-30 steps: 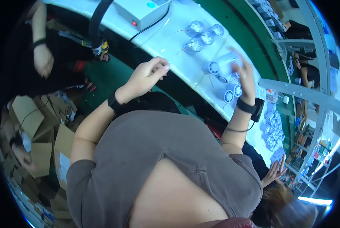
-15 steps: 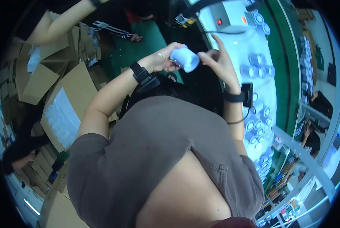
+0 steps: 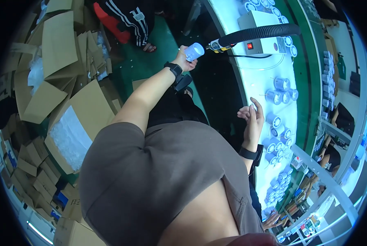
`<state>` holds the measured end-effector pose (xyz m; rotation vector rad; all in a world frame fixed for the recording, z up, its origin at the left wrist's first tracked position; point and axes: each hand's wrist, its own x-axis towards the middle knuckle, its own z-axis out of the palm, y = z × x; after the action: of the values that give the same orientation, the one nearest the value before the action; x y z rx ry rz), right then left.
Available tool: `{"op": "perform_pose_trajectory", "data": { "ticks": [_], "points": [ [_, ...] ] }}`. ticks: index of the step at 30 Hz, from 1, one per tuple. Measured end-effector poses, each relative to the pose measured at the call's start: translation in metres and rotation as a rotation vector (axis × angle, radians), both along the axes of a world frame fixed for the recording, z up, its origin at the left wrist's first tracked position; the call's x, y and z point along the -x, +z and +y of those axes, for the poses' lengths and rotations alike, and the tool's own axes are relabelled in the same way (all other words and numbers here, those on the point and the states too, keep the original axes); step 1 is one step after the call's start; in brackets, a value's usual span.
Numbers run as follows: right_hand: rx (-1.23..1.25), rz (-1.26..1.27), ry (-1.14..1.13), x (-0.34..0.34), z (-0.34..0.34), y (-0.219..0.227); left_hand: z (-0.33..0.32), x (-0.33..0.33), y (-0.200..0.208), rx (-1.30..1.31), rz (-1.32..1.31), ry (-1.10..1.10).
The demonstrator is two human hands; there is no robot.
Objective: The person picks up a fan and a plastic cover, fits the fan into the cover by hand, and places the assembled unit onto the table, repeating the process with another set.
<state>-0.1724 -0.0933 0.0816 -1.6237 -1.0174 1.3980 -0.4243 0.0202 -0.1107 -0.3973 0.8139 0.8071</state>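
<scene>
My left hand [image 3: 184,62] is closed round a pale, cup-shaped plastic part [image 3: 194,52]. The round end of the part faces the nozzle tip [image 3: 214,47] of a black corrugated hose [image 3: 265,33], with a small gap between them. Lower down, my right hand [image 3: 253,121] hovers at the table's near edge, holding nothing, its fingers apart and partly curled. Close beside it on the white table [image 3: 257,88] stand several similar clear cup-shaped parts [image 3: 276,120] with thin wires.
A grey box [image 3: 259,30] with a red switch stands on the table; the hose arches across it. More cup-shaped parts [image 3: 281,182] are grouped along the table. Open cardboard boxes [image 3: 89,102] fill the left side. A person in striped trousers [image 3: 130,20] is ahead.
My left hand has carried the cup-shaped part slightly up and left, up to the nozzle. My right hand has drawn away from the part and back toward the table edge.
</scene>
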Motion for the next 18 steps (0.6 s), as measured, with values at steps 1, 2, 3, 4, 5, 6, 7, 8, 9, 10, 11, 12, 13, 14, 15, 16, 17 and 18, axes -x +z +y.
{"op": "perform_pose_trajectory", "data": {
  "ticks": [1,2,3,4,5,6,7,8,9,10,11,12,13,14,15,16,17,18],
  "points": [
    [0.000,0.011,-0.013,0.002,0.001,-0.001,0.001,0.003,-0.008,0.000,-0.006,-0.006],
    [-0.003,0.025,-0.028,0.003,0.004,-0.001,0.001,0.010,-0.017,-0.121,0.103,-0.115],
    [-0.005,0.022,-0.032,0.005,0.007,-0.002,0.000,0.017,-0.026,-0.243,0.212,-0.220],
    [-0.008,0.028,-0.035,0.006,0.010,-0.002,0.001,0.020,-0.034,-0.366,0.322,-0.322],
    [-0.010,0.034,-0.043,0.008,0.013,-0.003,0.003,0.019,-0.028,-0.370,0.317,-0.329],
    [-0.013,0.040,-0.049,0.009,0.015,-0.004,0.002,0.017,-0.021,-0.537,0.714,-0.444],
    [-0.019,0.036,-0.056,0.010,0.015,-0.002,-0.002,0.015,-0.008,-0.702,1.118,-0.547],
    [-0.017,0.042,-0.053,0.010,0.016,-0.001,-0.004,0.013,0.004,-0.867,1.530,-0.631],
    [-0.018,0.047,-0.049,0.011,0.017,0.001,-0.008,0.013,0.013,-0.883,1.532,-0.619],
    [-0.030,0.056,-0.044,0.012,0.021,0.005,-0.011,0.017,0.024,-1.096,1.646,-0.711],
    [-0.055,0.060,-0.037,0.013,0.025,0.010,-0.016,0.022,0.034,-1.301,1.764,-0.800],
    [-0.088,0.034,-0.027,0.014,0.031,0.018,-0.018,0.027,0.037,-1.376,1.765,-0.882],
    [-0.123,0.009,-0.015,0.013,0.038,0.029,-0.021,0.029,0.039,-1.445,1.769,-0.964],
    [-0.159,-0.017,-0.009,0.012,0.046,0.040,-0.023,0.030,0.047,-1.435,1.773,-0.944],
    [-0.258,-0.094,0.011,0.009,0.058,0.057,-0.024,0.032,0.055,-1.413,1.784,-0.919],
    [-0.355,-0.169,0.031,0.005,0.075,0.077,-0.026,0.036,0.059,-1.416,1.817,-0.889],
    [-0.567,-0.404,0.056,-0.005,0.094,0.104,-0.028,0.038,0.063,-1.286,1.790,-0.745],
    [-0.777,-0.637,0.079,-0.009,0.113,0.134,-0.030,0.043,0.065,-1.154,1.755,-0.602]
  ]
}}
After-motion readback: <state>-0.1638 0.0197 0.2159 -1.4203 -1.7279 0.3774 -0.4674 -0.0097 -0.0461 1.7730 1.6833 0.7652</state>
